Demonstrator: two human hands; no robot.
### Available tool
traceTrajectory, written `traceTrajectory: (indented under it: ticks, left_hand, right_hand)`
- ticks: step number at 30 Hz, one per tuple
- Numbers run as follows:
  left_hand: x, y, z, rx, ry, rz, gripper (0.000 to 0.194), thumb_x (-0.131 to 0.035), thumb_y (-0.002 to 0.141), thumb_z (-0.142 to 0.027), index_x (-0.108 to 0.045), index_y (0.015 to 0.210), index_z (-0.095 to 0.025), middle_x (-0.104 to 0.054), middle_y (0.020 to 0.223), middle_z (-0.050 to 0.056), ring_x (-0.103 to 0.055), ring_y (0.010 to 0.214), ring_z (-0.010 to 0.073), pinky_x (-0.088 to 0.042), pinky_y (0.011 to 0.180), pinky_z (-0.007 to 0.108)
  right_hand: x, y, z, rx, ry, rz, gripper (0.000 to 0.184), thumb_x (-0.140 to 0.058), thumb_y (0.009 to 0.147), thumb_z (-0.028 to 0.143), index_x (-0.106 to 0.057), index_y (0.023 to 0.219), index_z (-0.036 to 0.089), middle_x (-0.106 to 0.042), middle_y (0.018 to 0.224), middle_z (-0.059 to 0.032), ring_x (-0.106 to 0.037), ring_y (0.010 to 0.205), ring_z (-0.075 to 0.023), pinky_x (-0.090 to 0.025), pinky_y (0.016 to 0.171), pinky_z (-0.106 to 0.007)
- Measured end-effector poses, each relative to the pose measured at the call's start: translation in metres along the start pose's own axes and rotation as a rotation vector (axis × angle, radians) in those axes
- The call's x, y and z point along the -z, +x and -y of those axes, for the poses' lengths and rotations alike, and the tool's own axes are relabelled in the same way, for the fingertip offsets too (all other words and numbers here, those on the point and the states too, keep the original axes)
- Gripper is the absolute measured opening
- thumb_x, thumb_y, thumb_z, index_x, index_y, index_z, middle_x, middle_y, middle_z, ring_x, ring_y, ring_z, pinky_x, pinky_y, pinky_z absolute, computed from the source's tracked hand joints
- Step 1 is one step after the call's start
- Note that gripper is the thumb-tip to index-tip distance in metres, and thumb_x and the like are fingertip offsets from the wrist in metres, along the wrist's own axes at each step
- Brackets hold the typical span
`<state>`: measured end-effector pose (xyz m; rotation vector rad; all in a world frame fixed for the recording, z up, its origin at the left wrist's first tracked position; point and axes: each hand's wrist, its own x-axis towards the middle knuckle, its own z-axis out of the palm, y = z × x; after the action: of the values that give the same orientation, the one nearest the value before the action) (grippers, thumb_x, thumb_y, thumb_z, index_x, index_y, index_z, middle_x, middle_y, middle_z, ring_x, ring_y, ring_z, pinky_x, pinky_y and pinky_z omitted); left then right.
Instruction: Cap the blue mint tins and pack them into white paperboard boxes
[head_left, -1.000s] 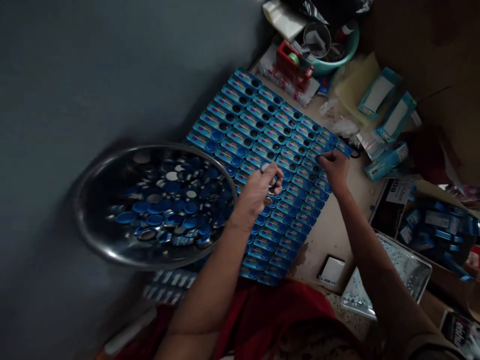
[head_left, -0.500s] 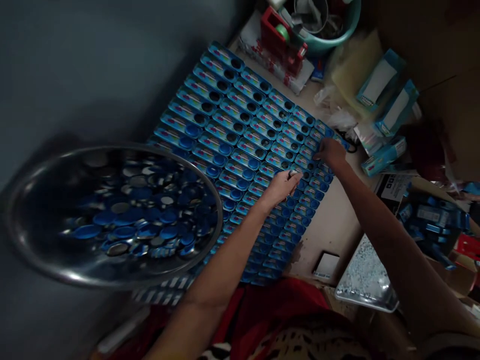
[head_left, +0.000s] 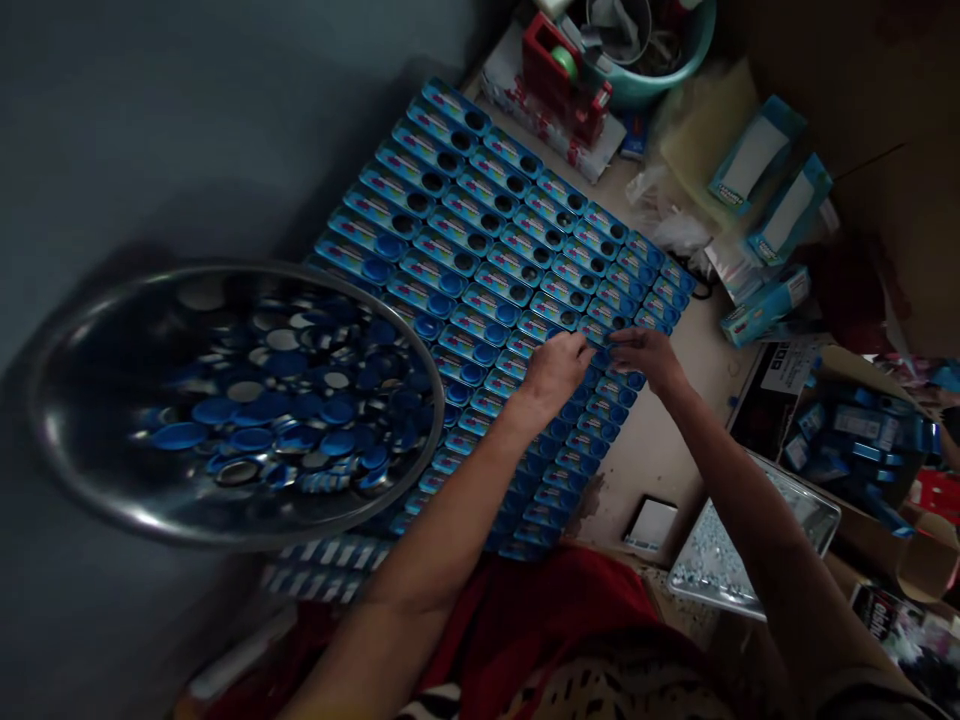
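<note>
Rows of flat blue printed boxes (head_left: 450, 262) cover the table, each with a round spot at one end. Some spots are dark holes; others carry blue discs. Over the middle rows my left hand (head_left: 556, 368) is closed, fingertips pinched together; what lies in them is hidden. Just right of it, my right hand (head_left: 646, 358) is low over the boxes, fingers stretched out toward the left hand and slightly apart. A big shiny metal bowl (head_left: 82, 505) at left holds many loose blue and silver discs (head_left: 251, 438).
Along the back stand a red tape dispenser (head_left: 551, 60) and a turquoise basin (head_left: 660, 88). Upright blue cartons (head_left: 791, 210) are at back right. A cardboard box (head_left: 926, 560) of small blue packs, a metal tray (head_left: 814, 500) and a small white-topped square object (head_left: 652, 525) lie at right.
My right hand has come down and left, nearer my left hand, and its fingers have straightened. The small silvery piece earlier seen at my left fingertips is out of sight.
</note>
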<state>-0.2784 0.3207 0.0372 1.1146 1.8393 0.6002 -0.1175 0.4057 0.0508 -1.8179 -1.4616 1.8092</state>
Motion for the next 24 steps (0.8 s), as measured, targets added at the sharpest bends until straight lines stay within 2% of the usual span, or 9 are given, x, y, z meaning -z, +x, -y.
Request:
traceTrajectory:
  ticks: [4, 6, 8, 10, 14, 17, 20, 22, 24]
  left_hand:
    - [0.013, 0.005, 0.004, 0.281, -0.829, 0.028, 0.031, -0.065, 0.100, -0.032, -0.062, 0.072, -0.018, -0.051, 0.061, -0.003, -0.049, 0.052, 0.0100, -0.036, 0.051, 0.023]
    - [0.018, 0.010, 0.002, 0.387, -1.160, 0.064, 0.032, -0.065, 0.100, -0.033, -0.061, 0.073, -0.017, -0.050, 0.061, -0.004, -0.044, 0.046, 0.0058, -0.033, 0.045, 0.020]
    - [0.020, 0.015, -0.001, 0.439, -1.357, 0.088, 0.032, -0.072, 0.097, -0.035, -0.062, 0.074, -0.015, -0.050, 0.062, -0.006, -0.043, 0.043, 0.0034, -0.032, 0.041, 0.017]
    - [0.020, 0.022, -0.004, 0.475, -1.479, 0.118, 0.033, -0.077, 0.094, -0.038, -0.062, 0.075, -0.015, -0.051, 0.062, -0.006, -0.044, 0.041, 0.0023, -0.031, 0.038, 0.016]
    - [0.019, 0.031, -0.009, 0.517, -1.639, 0.133, 0.035, -0.076, 0.096, -0.040, -0.059, 0.077, -0.016, -0.049, 0.061, -0.008, -0.045, 0.041, 0.0009, -0.030, 0.036, 0.012]
    - [0.022, 0.031, -0.013, 0.602, -1.714, 0.078, 0.037, -0.071, 0.101, -0.039, -0.055, 0.076, -0.017, -0.047, 0.060, -0.008, -0.045, 0.040, 0.0011, -0.030, 0.036, 0.011]
    - [0.023, 0.027, -0.012, 0.695, -1.745, 0.044, 0.037, -0.061, 0.107, -0.036, -0.052, 0.076, -0.017, -0.047, 0.058, -0.008, -0.046, 0.039, 0.0023, -0.032, 0.037, 0.012]
    - [0.020, 0.024, -0.008, 0.711, -1.731, 0.027, 0.037, -0.055, 0.109, -0.034, -0.054, 0.076, -0.017, -0.048, 0.057, -0.007, -0.047, 0.039, 0.0035, -0.034, 0.037, 0.013]
    - [0.013, 0.020, -0.003, 0.704, -1.729, 0.044, 0.037, -0.053, 0.109, -0.033, -0.056, 0.075, -0.017, -0.050, 0.056, -0.006, -0.049, 0.039, 0.0049, -0.037, 0.038, 0.014]
  right_hand:
    - [0.010, 0.024, 0.014, 0.251, -0.578, -0.260, 0.017, -0.066, 0.080, 0.019, -0.077, 0.093, 0.021, -0.079, 0.092, -0.0027, -0.074, 0.093, -0.0233, -0.057, 0.090, -0.037]
    - [0.005, 0.034, 0.023, 0.305, -0.890, -0.249, 0.019, -0.063, 0.084, 0.017, -0.078, 0.095, 0.021, -0.079, 0.107, -0.0065, -0.072, 0.104, -0.0263, -0.054, 0.094, -0.039]
    - [0.000, 0.041, 0.030, 0.299, -1.093, -0.233, 0.020, -0.061, 0.087, 0.017, -0.076, 0.098, 0.022, -0.076, 0.119, -0.0100, -0.070, 0.108, -0.0286, -0.053, 0.089, -0.039]
    - [-0.001, 0.048, 0.035, 0.262, -1.201, -0.217, 0.018, -0.064, 0.087, 0.021, -0.074, 0.102, 0.023, -0.074, 0.122, -0.0109, -0.069, 0.106, -0.0297, -0.051, 0.083, -0.038]
    - [0.009, 0.064, 0.042, 0.179, -1.231, -0.134, 0.019, -0.073, 0.084, 0.030, -0.071, 0.102, 0.024, -0.076, 0.104, -0.0061, -0.067, 0.097, -0.0280, -0.047, 0.077, -0.034]
    - [0.011, 0.059, 0.045, 0.256, -1.237, -0.122, 0.022, -0.072, 0.085, 0.027, -0.071, 0.106, 0.023, -0.076, 0.104, -0.0065, -0.066, 0.098, -0.0282, -0.046, 0.078, -0.034]
    - [-0.002, 0.027, 0.042, 0.485, -1.169, -0.077, 0.019, -0.061, 0.093, 0.020, -0.071, 0.109, 0.023, -0.074, 0.111, -0.0084, -0.066, 0.103, -0.0264, -0.048, 0.084, -0.034]
    - [-0.014, -0.002, 0.037, 0.753, -1.064, 0.015, 0.023, -0.054, 0.099, 0.020, -0.071, 0.114, 0.023, -0.071, 0.119, -0.0091, -0.064, 0.109, -0.0245, -0.049, 0.089, -0.035]
    - [-0.025, -0.027, 0.031, 1.029, -1.006, 0.177, 0.024, -0.052, 0.102, 0.020, -0.071, 0.116, 0.024, -0.068, 0.120, -0.0094, -0.061, 0.112, -0.0242, -0.050, 0.096, -0.037]
